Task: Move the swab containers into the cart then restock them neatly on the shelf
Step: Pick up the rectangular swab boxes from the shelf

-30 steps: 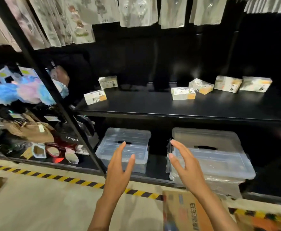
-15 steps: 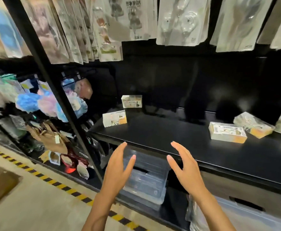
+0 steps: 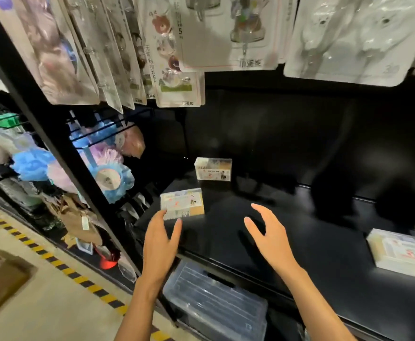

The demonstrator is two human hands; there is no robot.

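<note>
Reaching in from the head view, both hands sit over the black shelf (image 3: 226, 230) with nothing gripped. Left hand (image 3: 161, 238): fingers straight and slightly spread, tips at the near edge of the nearest swab box (image 3: 182, 203); contact or just short, cannot tell. Right hand (image 3: 269, 236): fingers apart and relaxed, hovering over bare shelf, no box close to its tips. Judged progress: barely begun. No box is lifted, no cart is in frame, so the move into the cart and the restocking both appear still to do. Count of swab boxes in sight: three sure. One at the left fingertips, a second box (image 3: 213, 169) further back beyond them, a third box (image 3: 403, 252) well off to the right of the right hand. A pale blur at the far right edge may be a fourth; too smeared to say. One clear plastic bin (image 3: 216, 301) lies below the wrists, under the shelf.
</note>
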